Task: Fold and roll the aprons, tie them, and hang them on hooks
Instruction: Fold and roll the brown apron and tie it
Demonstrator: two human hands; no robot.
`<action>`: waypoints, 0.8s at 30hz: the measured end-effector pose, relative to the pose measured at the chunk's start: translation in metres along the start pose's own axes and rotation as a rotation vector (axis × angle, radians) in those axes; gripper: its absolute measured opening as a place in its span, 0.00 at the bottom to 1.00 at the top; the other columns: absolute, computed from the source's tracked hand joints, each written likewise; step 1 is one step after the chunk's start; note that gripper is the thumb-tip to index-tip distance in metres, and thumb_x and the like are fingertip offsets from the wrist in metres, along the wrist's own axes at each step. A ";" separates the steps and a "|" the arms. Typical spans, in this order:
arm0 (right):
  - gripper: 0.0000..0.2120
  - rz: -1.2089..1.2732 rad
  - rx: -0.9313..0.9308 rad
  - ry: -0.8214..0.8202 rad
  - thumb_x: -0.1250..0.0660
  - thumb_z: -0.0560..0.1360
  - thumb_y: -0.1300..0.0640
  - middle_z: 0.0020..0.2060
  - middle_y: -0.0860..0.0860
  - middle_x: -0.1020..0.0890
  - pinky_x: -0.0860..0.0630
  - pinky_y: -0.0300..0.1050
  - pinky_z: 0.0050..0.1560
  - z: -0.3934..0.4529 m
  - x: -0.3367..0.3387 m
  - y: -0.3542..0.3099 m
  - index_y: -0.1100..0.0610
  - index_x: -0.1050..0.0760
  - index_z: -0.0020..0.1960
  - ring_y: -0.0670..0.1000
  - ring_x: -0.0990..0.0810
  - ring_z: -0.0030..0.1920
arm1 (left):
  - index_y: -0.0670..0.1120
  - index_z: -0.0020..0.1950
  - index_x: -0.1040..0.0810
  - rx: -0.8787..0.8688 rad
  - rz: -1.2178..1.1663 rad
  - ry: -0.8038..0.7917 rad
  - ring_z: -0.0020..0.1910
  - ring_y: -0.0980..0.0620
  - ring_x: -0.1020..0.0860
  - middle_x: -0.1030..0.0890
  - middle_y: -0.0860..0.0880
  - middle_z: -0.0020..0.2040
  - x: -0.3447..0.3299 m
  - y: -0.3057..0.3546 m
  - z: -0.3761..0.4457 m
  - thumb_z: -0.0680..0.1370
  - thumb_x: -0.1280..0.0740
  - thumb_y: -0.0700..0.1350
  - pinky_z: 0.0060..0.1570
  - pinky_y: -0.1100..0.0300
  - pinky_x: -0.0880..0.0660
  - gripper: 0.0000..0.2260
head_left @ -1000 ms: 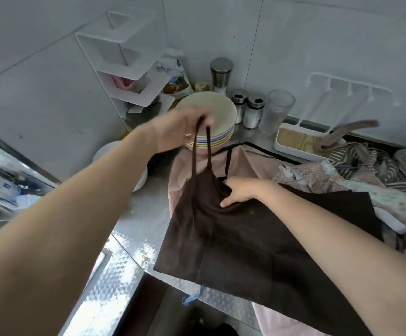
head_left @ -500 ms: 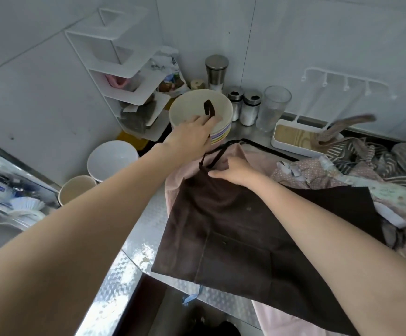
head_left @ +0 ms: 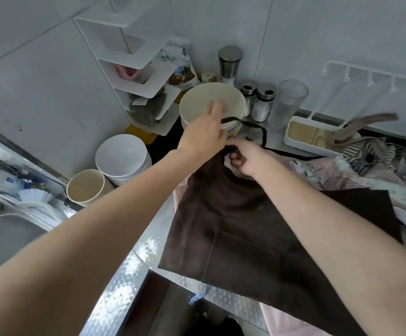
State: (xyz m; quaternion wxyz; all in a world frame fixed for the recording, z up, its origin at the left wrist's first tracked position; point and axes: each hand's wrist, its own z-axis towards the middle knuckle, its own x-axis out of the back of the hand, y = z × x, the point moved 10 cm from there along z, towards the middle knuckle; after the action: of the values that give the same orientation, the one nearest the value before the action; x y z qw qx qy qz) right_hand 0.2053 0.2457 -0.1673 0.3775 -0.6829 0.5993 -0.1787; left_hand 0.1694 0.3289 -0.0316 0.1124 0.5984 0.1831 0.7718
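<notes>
My left hand (head_left: pixel 204 139) is spread open over the neck strap (head_left: pixel 257 128); my right hand (head_left: pixel 245 158) pinches the brown apron (head_left: pixel 245 234), which lies flat at the counter's (head_left: pixel 134 265) front edge. I judge 0 aprons folded; the hook rail (head_left: pixel 369 76) is bare.

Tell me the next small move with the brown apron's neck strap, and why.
Probably lay the strap back onto the brown apron. It loops out past the bib toward the stacked bowls, while the left hand reaches over it and the right hand pinches the bib top. A tucked strap should let the fold stay tidy.
</notes>
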 end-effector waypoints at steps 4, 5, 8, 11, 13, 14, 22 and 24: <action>0.05 -0.195 0.099 -0.137 0.38 0.76 0.65 0.34 0.54 0.22 0.45 0.32 0.16 -0.009 -0.007 -0.042 0.60 0.28 0.41 0.43 0.35 0.19 | 0.42 0.69 0.39 0.435 -0.271 -0.378 0.41 0.47 0.22 0.23 0.43 0.54 -0.065 -0.060 -0.027 0.75 0.34 0.44 0.37 0.57 0.24 0.26; 0.05 -0.302 0.113 -0.190 0.38 0.76 0.65 0.35 0.53 0.21 0.44 0.32 0.17 -0.014 -0.016 -0.046 0.60 0.27 0.42 0.43 0.35 0.20 | 0.43 0.70 0.39 0.461 -0.338 -0.467 0.35 0.50 0.23 0.22 0.44 0.51 -0.078 -0.062 -0.033 0.75 0.34 0.42 0.30 0.62 0.25 0.26; 0.02 -0.405 0.112 -0.348 0.36 0.76 0.63 0.35 0.52 0.20 0.42 0.31 0.17 -0.033 -0.038 -0.056 0.60 0.26 0.45 0.42 0.33 0.22 | 0.40 0.67 0.32 0.430 -0.363 -0.546 0.28 0.55 0.27 0.24 0.46 0.43 -0.091 -0.057 -0.030 0.77 0.35 0.40 0.20 0.69 0.30 0.19; 0.04 -0.196 0.192 -0.384 0.37 0.76 0.66 0.32 0.52 0.19 0.38 0.31 0.18 -0.046 -0.041 -0.093 0.61 0.27 0.43 0.42 0.31 0.22 | 0.40 0.65 0.30 0.495 -0.392 -0.484 0.25 0.57 0.25 0.24 0.45 0.43 -0.089 -0.063 -0.029 0.78 0.37 0.41 0.21 0.69 0.28 0.16; 0.06 -0.036 0.294 -0.311 0.39 0.77 0.67 0.30 0.53 0.19 0.33 0.32 0.21 -0.049 -0.025 -0.128 0.61 0.27 0.42 0.43 0.27 0.22 | 0.41 0.67 0.31 0.579 -0.421 -0.446 0.28 0.55 0.22 0.22 0.44 0.45 -0.087 -0.076 -0.033 0.79 0.39 0.39 0.29 0.65 0.22 0.16; 0.06 -0.008 0.337 -0.248 0.39 0.77 0.68 0.32 0.54 0.19 0.29 0.32 0.24 -0.050 -0.013 -0.140 0.61 0.27 0.43 0.44 0.25 0.24 | 0.42 0.67 0.31 0.628 -0.437 -0.410 0.31 0.53 0.20 0.21 0.44 0.47 -0.085 -0.083 -0.036 0.79 0.40 0.38 0.35 0.61 0.20 0.16; 0.09 -1.366 0.055 0.050 0.39 0.76 0.65 0.52 0.59 0.23 0.30 0.41 0.35 -0.030 0.107 -0.066 0.61 0.26 0.55 0.53 0.26 0.43 | 0.39 0.63 0.34 0.280 -0.005 -0.110 0.55 0.39 0.24 0.31 0.41 0.63 -0.050 -0.024 -0.023 0.76 0.36 0.39 0.47 0.51 0.28 0.17; 0.07 -1.471 -0.003 0.000 0.38 0.74 0.67 0.51 0.62 0.20 0.31 0.41 0.36 -0.034 0.130 -0.052 0.61 0.23 0.49 0.54 0.25 0.42 | 0.40 0.63 0.33 0.087 0.050 -0.336 0.58 0.41 0.25 0.29 0.42 0.63 -0.085 0.006 -0.023 0.76 0.36 0.40 0.52 0.51 0.27 0.16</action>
State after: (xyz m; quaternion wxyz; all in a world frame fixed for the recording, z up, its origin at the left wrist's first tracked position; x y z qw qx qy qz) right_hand 0.2454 0.1115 -0.1344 0.1590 -0.9090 -0.0133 -0.3851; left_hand 0.1695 0.2861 -0.1093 0.0963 0.7275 0.1799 0.6551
